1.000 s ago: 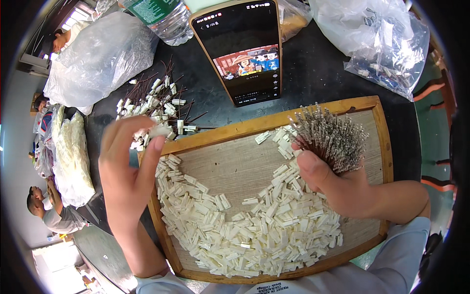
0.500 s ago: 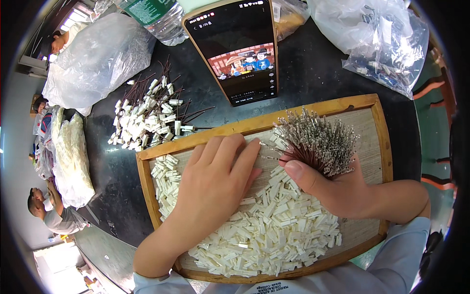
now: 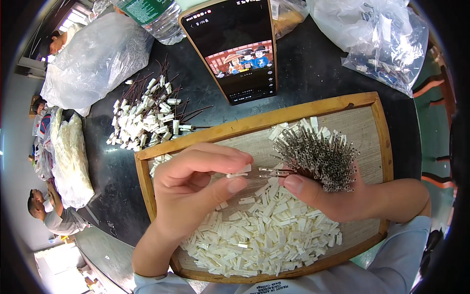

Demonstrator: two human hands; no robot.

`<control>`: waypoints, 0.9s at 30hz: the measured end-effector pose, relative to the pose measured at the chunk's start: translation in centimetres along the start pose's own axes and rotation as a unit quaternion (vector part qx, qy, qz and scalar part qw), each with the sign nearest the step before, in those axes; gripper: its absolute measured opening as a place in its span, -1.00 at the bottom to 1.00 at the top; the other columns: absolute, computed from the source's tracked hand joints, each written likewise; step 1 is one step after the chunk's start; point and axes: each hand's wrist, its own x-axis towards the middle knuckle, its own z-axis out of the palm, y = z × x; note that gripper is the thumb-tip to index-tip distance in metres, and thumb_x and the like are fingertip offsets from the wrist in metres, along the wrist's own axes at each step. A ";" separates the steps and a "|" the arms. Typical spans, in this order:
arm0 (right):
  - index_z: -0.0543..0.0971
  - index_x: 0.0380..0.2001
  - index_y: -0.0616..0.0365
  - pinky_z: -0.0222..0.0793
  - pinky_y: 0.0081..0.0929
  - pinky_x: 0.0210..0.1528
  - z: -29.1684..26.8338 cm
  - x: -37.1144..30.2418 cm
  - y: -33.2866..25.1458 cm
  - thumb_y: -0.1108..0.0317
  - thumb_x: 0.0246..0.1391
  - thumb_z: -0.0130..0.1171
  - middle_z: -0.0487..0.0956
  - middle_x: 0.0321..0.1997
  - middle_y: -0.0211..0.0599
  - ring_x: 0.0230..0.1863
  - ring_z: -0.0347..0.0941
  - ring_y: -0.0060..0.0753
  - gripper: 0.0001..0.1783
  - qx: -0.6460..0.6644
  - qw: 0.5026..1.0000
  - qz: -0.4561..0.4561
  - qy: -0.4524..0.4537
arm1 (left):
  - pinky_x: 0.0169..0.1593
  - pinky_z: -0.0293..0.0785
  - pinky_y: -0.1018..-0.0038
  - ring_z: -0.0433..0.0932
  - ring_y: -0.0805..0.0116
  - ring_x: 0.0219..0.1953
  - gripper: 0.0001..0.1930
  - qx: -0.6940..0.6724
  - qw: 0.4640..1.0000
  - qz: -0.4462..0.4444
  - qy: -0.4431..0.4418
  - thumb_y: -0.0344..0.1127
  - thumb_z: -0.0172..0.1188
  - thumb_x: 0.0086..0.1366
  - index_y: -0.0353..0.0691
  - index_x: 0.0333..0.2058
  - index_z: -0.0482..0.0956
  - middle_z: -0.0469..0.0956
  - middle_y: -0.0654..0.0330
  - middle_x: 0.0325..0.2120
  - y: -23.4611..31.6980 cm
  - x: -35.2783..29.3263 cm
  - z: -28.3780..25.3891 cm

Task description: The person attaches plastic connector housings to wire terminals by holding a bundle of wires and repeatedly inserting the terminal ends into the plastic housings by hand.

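Note:
Between thumb and fingers, my left hand [image 3: 196, 183] pinches a small white connector housing [image 3: 239, 172]. A thick bundle of brown wires [image 3: 316, 154] with silvery crimped metal ends is gripped in my right hand [image 3: 338, 196]. From that bundle a pair of wire ends [image 3: 274, 171] sticks out past my right thumb, pointing at the housing with a small gap between them. Beneath both hands lies a heap of loose white connector housings [image 3: 274, 230] in a wood-framed tray [image 3: 303, 109]. My right palm and most of the wire length are hidden.
Beyond the tray, wires with white housings fitted [image 3: 149, 115] lie piled at the left. A phone [image 3: 235, 54] stands upright, with a water bottle [image 3: 154, 19] beside it. Plastic bags [image 3: 98, 59] sit far left; another bag [image 3: 382, 44] is far right. Other people are at the left.
My left hand has risen from the heap and turned, now with a white housing in its fingertips. The wire bundle has tilted so its metal ends face up toward me.

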 end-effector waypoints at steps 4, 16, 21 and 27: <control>0.48 -0.28 0.28 0.27 -0.75 -0.35 -0.2 0.1 0.2 0.58 -0.06 0.12 0.52 -0.39 -0.44 -0.34 0.38 -0.76 -0.80 -0.019 0.999 -0.037 -0.017 | -0.17 0.50 0.41 0.53 0.19 -0.25 -0.77 -0.181 0.979 -0.074 0.053 -0.59 0.21 -0.01 -0.37 -0.32 0.43 0.51 -0.02 -0.34 0.5 -0.4 0.2; 0.35 -0.07 0.39 0.26 -0.66 -0.18 -0.8 -0.1 1.7 0.65 -0.12 0.09 0.51 -0.24 -0.28 -0.19 0.38 -0.64 -0.56 0.026 0.978 -0.180 -0.099 | -0.15 0.47 0.54 0.54 0.34 -0.25 -0.77 -0.073 0.991 -0.085 -0.077 -0.63 0.22 -0.03 -0.43 -0.32 0.53 0.55 0.01 -0.33 1.0 -0.7 0.2; 0.37 -0.09 0.36 0.26 -0.68 -0.21 -0.9 0.3 0.8 0.63 -0.09 0.09 0.49 -0.24 -0.34 -0.21 0.36 -0.70 -0.59 -0.052 0.979 -0.162 -0.110 | -0.21 0.48 0.58 0.55 0.38 -0.29 -0.80 0.006 0.996 -0.060 -0.067 -0.60 0.22 -0.01 -0.36 -0.34 0.54 0.57 0.06 -0.40 1.4 -0.4 -0.5; 0.44 -0.24 0.25 0.23 -0.72 -0.37 -0.1 0.7 0.4 0.54 0.01 0.09 0.47 -0.39 -0.50 -0.37 0.30 -0.78 -0.80 -0.064 0.992 -0.098 0.037 | -0.14 0.35 0.47 0.47 0.39 -0.23 -0.77 0.292 0.901 0.130 0.293 -0.38 0.22 0.05 -0.32 -0.30 0.48 0.52 0.12 -0.29 0.0 1.6 -3.4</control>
